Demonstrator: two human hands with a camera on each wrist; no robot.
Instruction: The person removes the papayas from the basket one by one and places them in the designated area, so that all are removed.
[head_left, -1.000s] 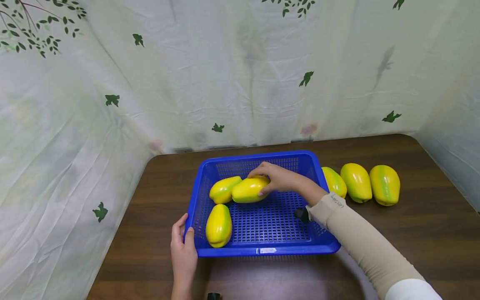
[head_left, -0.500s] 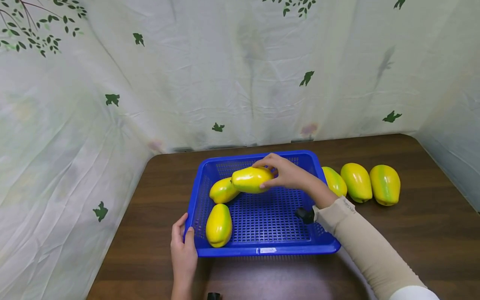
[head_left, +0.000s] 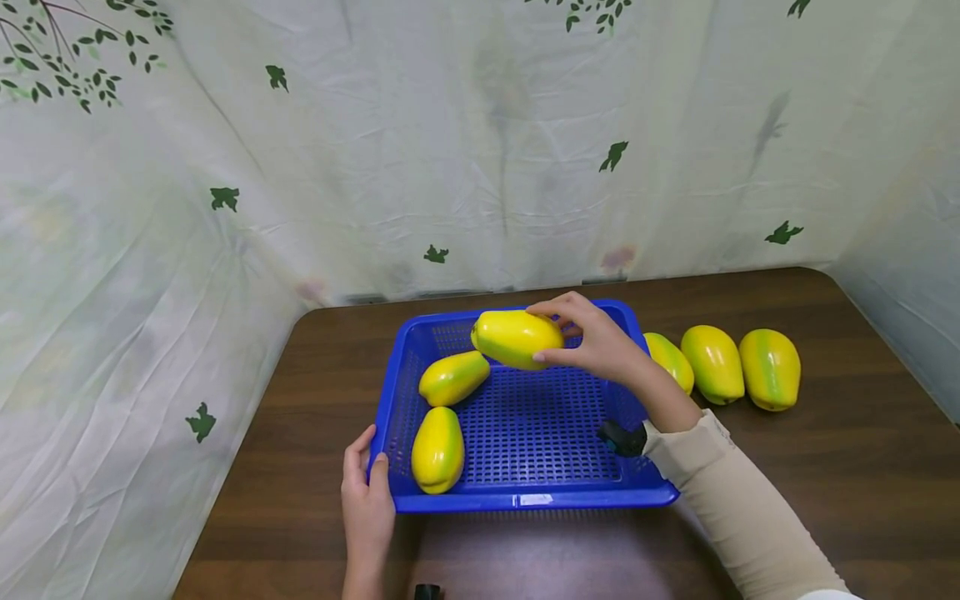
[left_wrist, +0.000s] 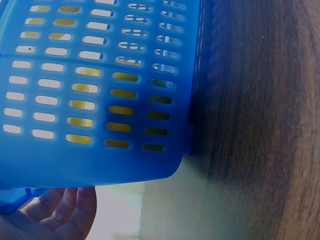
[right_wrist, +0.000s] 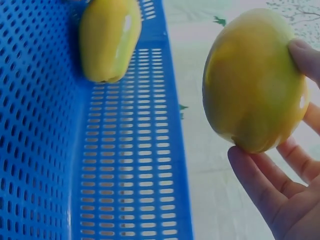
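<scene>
My right hand (head_left: 596, 337) grips a yellow-green papaya (head_left: 516, 338) by one end, thumb on the near side and fingers on the far side. In the right wrist view this papaya (right_wrist: 255, 82) is held up beside the basket rim. Below it stands a blue perforated plastic basket (head_left: 525, 500). Two papayas lie inside along its left part, one at the back (head_left: 453, 377) and another nearer the front (head_left: 438, 451). My left hand (head_left: 369, 492) holds the basket's left rim at the front corner; in the left wrist view its curled fingers (left_wrist: 80, 212) show under the rim.
Several items share the brown wooden table (head_left: 285, 467): right of the basket, three more papayas stand in a row, the left one (head_left: 670, 364) partly hidden by the basket rim, then a middle one (head_left: 712, 365) and a right one (head_left: 770, 370). A leaf-patterned cloth (head_left: 480, 167) hangs behind.
My right hand has lifted the papaya from beside the back one in the basket, moving it up and slightly right. The left hand and the basket stay in place.
</scene>
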